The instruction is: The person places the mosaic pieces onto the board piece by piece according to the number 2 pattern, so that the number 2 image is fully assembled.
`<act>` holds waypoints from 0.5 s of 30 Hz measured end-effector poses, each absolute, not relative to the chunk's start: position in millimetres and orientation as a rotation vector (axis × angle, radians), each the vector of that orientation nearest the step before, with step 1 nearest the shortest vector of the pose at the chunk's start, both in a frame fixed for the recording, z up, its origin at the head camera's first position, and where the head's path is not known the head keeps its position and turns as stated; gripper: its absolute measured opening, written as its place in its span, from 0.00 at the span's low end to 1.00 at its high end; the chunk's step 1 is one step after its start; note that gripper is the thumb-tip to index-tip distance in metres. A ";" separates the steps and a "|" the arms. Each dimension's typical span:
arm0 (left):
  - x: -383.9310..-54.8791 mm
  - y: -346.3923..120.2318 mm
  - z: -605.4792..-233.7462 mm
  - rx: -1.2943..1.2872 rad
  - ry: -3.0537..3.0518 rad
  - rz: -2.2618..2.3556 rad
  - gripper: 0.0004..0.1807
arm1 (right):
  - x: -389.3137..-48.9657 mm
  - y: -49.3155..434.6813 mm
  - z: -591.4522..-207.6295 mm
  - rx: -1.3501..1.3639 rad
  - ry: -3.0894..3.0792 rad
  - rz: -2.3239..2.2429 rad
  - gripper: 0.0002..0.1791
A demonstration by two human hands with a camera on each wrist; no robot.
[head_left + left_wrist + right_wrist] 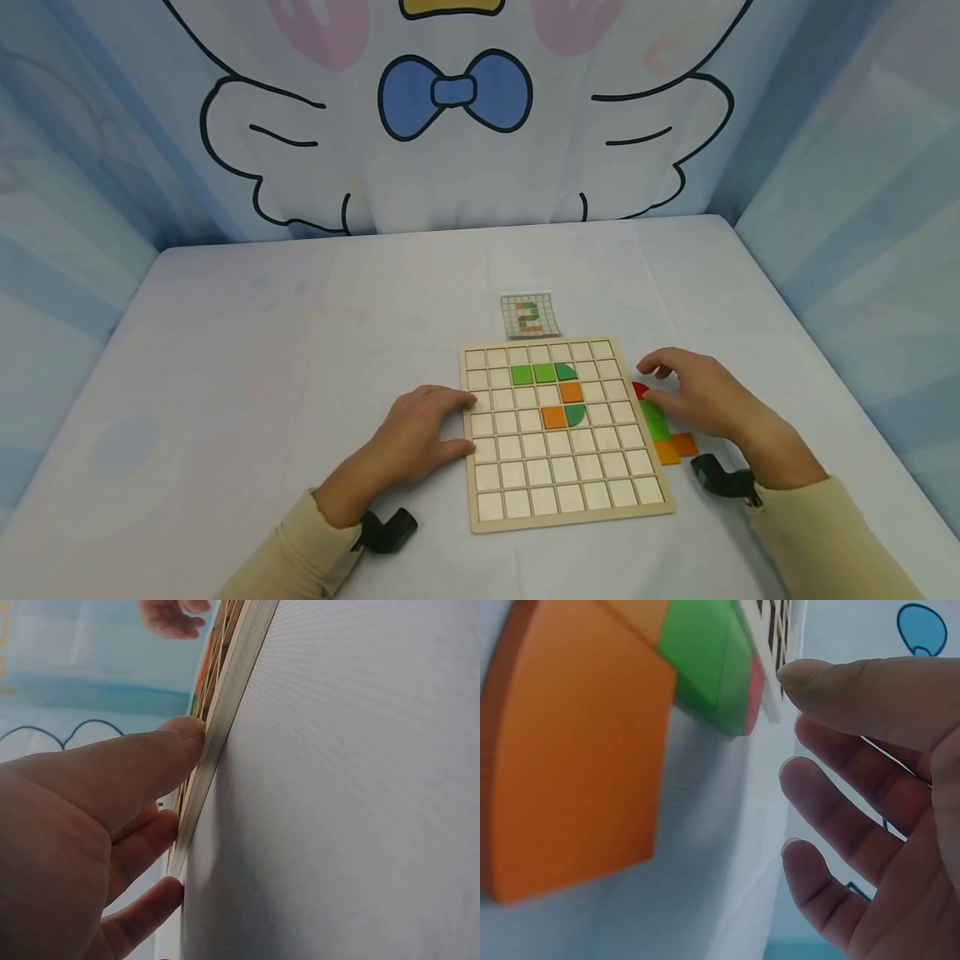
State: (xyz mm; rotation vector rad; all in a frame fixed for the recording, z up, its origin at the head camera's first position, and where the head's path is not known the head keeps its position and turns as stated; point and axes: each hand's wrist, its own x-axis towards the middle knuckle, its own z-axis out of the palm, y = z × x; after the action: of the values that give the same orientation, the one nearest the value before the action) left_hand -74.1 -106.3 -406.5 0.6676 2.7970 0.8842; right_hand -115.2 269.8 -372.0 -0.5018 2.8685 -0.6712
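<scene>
A square wooden grid board (573, 520) lies on the table. Set in its cells are two light green squares (533, 374), a dark green quarter-round (564, 372) above an orange square (571, 392), and below these another orange square (554, 417) beside a second dark green quarter-round (574, 414). My left hand (412, 433) touches the board's left edge with thumb and fingertips. At the board's right side my right hand (705, 396) hovers, thumb and fingers apart, over loose pieces: red (640, 389), green (655, 422) and orange (684, 444). Nothing shows between those fingers in the right wrist view.
Just behind the board lies a small card (530, 315) printed with a coloured figure on a grid. A white cloth covers the table (247, 400). Patterned curtains (862, 192) hang behind it and at both sides. Each wrist carries a black camera (390, 531).
</scene>
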 end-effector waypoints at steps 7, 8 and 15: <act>-74.0 -107.1 -407.3 0.682 2.792 0.895 0.29 | -121.3 272.2 -377.6 -0.451 2.857 -0.633 0.14; -74.0 -107.0 -407.3 0.681 2.792 0.894 0.29 | -122.1 272.6 -378.0 -0.446 2.857 -0.628 0.15; -74.0 -106.7 -406.1 0.673 2.793 0.898 0.30 | -127.0 275.2 -379.6 -0.415 2.843 -0.633 0.15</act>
State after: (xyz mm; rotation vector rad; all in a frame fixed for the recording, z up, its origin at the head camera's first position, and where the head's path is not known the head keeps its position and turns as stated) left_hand -74.0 -106.7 -406.1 0.6729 2.7929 0.8978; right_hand -127.0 275.2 -379.6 -0.4149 2.8430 -0.6330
